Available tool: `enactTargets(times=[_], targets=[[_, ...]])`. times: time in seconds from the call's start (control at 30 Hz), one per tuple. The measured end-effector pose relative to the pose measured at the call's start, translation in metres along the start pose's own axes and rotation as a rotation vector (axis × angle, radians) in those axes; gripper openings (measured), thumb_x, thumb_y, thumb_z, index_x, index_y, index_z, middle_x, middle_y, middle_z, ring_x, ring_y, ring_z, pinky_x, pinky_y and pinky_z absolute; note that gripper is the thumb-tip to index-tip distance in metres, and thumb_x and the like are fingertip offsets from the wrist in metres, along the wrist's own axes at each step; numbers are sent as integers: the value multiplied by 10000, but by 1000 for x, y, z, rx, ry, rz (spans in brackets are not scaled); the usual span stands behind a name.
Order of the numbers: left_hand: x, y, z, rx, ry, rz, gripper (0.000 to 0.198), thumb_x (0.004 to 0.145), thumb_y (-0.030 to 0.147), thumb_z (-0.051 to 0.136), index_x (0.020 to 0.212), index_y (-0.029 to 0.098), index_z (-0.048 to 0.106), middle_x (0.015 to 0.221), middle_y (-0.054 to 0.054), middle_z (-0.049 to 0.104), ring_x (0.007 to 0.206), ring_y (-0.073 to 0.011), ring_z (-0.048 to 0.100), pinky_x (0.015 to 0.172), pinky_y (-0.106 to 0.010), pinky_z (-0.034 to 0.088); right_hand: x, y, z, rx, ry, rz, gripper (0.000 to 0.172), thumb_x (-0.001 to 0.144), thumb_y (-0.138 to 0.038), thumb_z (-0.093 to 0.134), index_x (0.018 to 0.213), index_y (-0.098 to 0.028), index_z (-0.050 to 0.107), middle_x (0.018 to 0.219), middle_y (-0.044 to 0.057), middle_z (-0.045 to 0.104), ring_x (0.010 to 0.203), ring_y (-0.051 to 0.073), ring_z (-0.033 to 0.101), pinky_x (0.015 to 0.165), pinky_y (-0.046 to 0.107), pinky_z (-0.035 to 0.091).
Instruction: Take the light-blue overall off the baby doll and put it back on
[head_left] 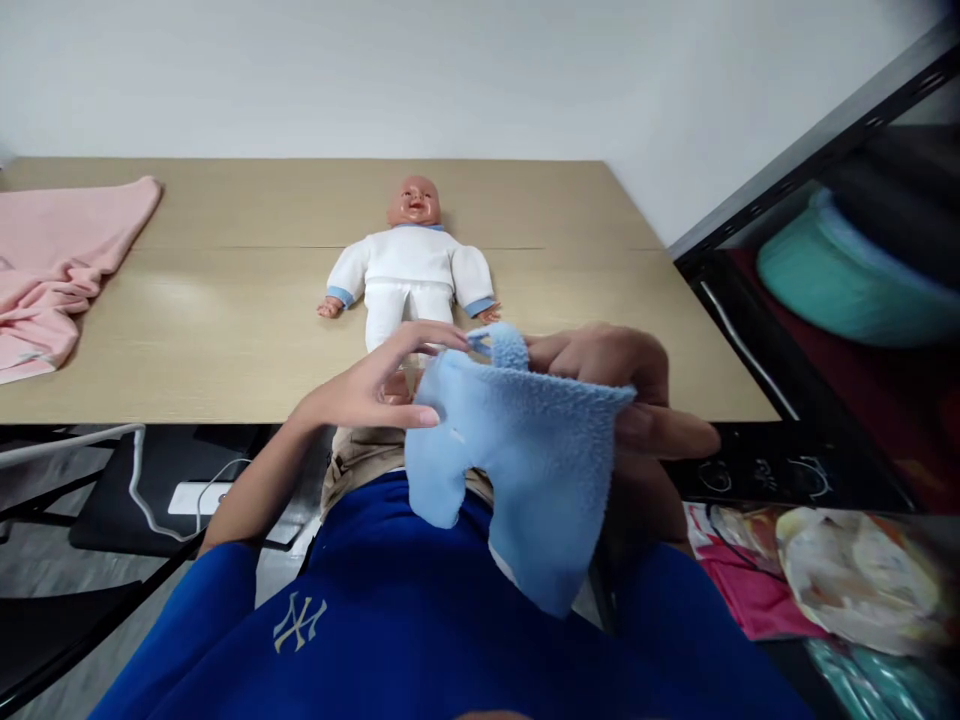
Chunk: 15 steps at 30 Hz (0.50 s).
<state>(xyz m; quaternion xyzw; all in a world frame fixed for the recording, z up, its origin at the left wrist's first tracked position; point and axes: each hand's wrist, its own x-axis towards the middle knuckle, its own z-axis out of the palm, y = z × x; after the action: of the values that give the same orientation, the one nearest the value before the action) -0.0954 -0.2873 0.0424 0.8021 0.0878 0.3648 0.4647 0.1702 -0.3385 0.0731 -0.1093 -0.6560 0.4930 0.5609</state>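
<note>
Small light blue fleece doll overalls (540, 450) hang in front of my chest, their two legs pointing down. A loop-like strap (510, 346) stands up from the top edge. My left hand (367, 390) pinches the left upper side, thumb on the front and fingers at the top edge. My right hand (626, 370) is closed on the upper right corner, some of its fingers hidden behind the cloth. Beyond my hands a baby doll (409, 255) lies on its back, dressed in a white top with blue cuffs and white trousers. Its feet are partly covered by my left hand and the overalls.
The doll lies on a light wooden table (247, 340) against a white wall. A pink cloth (67, 260) lies at the left. To the right are a black stove (772, 475), a teal bowl-like container (847, 275) on a shelf, and several plastic packets (750, 590).
</note>
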Motion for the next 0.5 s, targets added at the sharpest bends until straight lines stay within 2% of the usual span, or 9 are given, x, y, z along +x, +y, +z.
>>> enactTargets(times=[0.07, 0.13, 0.17, 0.23, 0.3, 0.33, 0.37, 0.43, 0.5], targets=[[23, -3, -13, -70, -113, -20, 645, 950, 606, 984, 1456, 280, 753, 1447, -149, 778, 1378, -376, 748, 1163, -504, 638, 24, -3, 1, 20, 5, -221, 324, 987, -498, 791, 808, -309, 597, 508, -84, 457, 438, 180, 379, 559, 408, 436], [38, 0, -24, -109, -127, -76, 456, 983, 583, 961, 1234, 253, 771, 1175, -91, 795, 1098, -281, 789, 952, -389, 669, 40, -3, -8, -53, 19, -360, 254, 984, -424, 765, 814, -306, 618, 569, -58, 530, 495, 200, 471, 583, 402, 508], [44, 2, -29, -104, -99, -95, 411, 995, 568, 955, 1139, 244, 748, 1058, -61, 761, 970, -234, 758, 850, -341, 646, 45, -2, -15, -126, 33, -401, 222, 970, -422, 766, 822, -306, 648, 627, -39, 579, 559, 213, 535, 643, 411, 571], [52, 9, -38, -58, -24, -86, 425, 1004, 570, 955, 1037, 240, 690, 924, -17, 677, 823, -179, 667, 733, -295, 580, 50, 2, -36, -287, 86, -413, 154, 927, -441, 790, 885, -303, 735, 842, 13, 686, 802, 252, 680, 913, 479, 667], [60, 16, -47, 17, 25, -46, 482, 993, 621, 961, 1023, 239, 669, 901, -6, 648, 815, -173, 642, 737, -300, 570, 54, 7, -59, -352, 86, -379, 272, 876, -519, 844, 1047, -313, 797, 1122, 54, 735, 1132, 306, 740, 1161, 548, 628], [65, 20, -52, 60, 34, -30, 508, 988, 654, 957, 1029, 236, 671, 907, -9, 652, 839, -181, 656, 765, -313, 583, 57, 9, -70, -335, 45, -338, 400, 853, -568, 874, 1163, -327, 796, 1236, 62, 737, 1253, 327, 735, 1211, 570, 612], [71, 23, -57, 105, 36, -19, 527, 991, 686, 944, 1041, 233, 679, 917, -13, 660, 871, -193, 676, 800, -330, 600, 62, 11, -79, -304, -18, -278, 538, 826, -613, 911, 1272, -347, 770, 1307, 62, 737, 1310, 339, 736, 1209, 579, 622], [83, 27, -67, 209, 38, 15, 538, 1019, 721, 901, 1085, 224, 705, 950, -24, 673, 939, -216, 705, 861, -364, 619, 74, 13, -93, -265, -168, -110, 758, 770, -654, 1001, 1408, -368, 708, 1293, 52, 761, 1230, 329, 775, 1087, 543, 690], [95, 30, -80, 295, 48, 64, 518, 1035, 699, 895, 1130, 217, 730, 998, -37, 697, 969, -223, 716, 861, -368, 617, 89, 11, -98, -288, -278, 89, 796, 754, -603, 1072, 1414, -334, 716, 1141, 29, 783, 1047, 276, 785, 912, 433, 708]])
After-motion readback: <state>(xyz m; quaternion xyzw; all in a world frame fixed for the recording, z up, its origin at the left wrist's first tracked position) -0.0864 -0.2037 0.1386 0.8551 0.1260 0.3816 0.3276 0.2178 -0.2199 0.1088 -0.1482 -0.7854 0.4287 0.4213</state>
